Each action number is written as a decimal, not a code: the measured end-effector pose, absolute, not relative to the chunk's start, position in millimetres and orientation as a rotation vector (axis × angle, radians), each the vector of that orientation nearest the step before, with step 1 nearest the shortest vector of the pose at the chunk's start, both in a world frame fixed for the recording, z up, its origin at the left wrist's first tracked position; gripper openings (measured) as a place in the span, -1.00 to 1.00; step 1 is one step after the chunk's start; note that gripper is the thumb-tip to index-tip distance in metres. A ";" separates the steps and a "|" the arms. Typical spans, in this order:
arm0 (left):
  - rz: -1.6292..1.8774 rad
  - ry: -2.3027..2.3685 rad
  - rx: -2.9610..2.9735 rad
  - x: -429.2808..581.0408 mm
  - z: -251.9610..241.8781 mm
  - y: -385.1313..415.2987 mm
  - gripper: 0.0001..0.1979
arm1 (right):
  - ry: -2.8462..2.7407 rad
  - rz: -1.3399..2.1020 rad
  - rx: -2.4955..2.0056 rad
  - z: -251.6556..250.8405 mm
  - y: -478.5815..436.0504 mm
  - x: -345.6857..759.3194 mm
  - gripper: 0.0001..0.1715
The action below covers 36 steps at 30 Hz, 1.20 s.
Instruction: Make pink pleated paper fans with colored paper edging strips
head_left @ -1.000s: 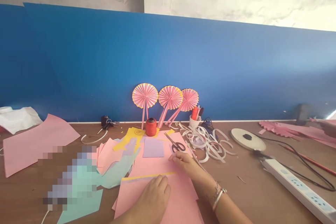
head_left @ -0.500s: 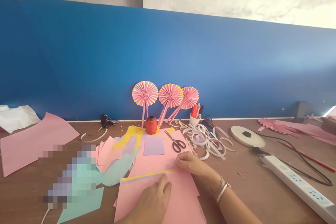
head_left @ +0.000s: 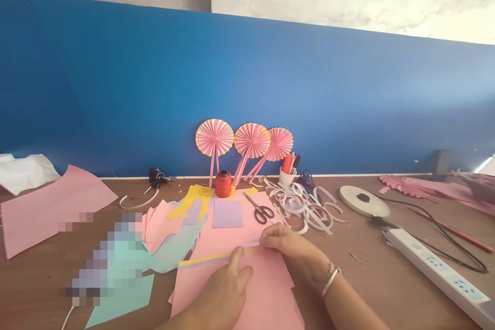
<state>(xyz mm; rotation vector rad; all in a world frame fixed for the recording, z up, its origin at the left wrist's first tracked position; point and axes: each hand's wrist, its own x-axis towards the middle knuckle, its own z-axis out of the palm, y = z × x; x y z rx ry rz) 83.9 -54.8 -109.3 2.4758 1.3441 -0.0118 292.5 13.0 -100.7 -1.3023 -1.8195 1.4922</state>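
A pink paper sheet (head_left: 273,291) lies in front of me, with a yellow strip (head_left: 203,260) and a thin lilac band along its upper edge. My left hand (head_left: 222,291) rests on the sheet, index finger stretched to the yellow strip and thumb apart. Pinched in my right hand (head_left: 281,240) is the end of a narrow lilac paper strip (head_left: 252,244), held at the right of that edge. Beyond are a lilac paper square (head_left: 227,215) and black-handled scissors (head_left: 263,214) on more pink paper.
Three pleated paper fans (head_left: 214,137) lean on the blue partition (head_left: 154,87) behind a red thread spool (head_left: 223,184). Curled white strips (head_left: 309,211) lie right of the scissors. A power strip (head_left: 436,265) is at the right, and teal paper (head_left: 121,301) at the left.
My left hand has shifted slightly up, its index finger now reaching the yellow strip. The lilac strip at my right hand shows more clearly along the edge.
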 end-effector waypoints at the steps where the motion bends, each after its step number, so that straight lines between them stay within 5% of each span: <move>1: -0.005 1.342 2.476 83.8 -109.1 -54.7 -0.61 | -1.844 1.502 -1.330 -101.7 13.2 292.5 -0.72; 36: 0.024 1.319 2.439 83.0 -101.0 -54.7 -0.65 | -1.827 1.427 -1.674 -107.7 15.2 282.3 -0.81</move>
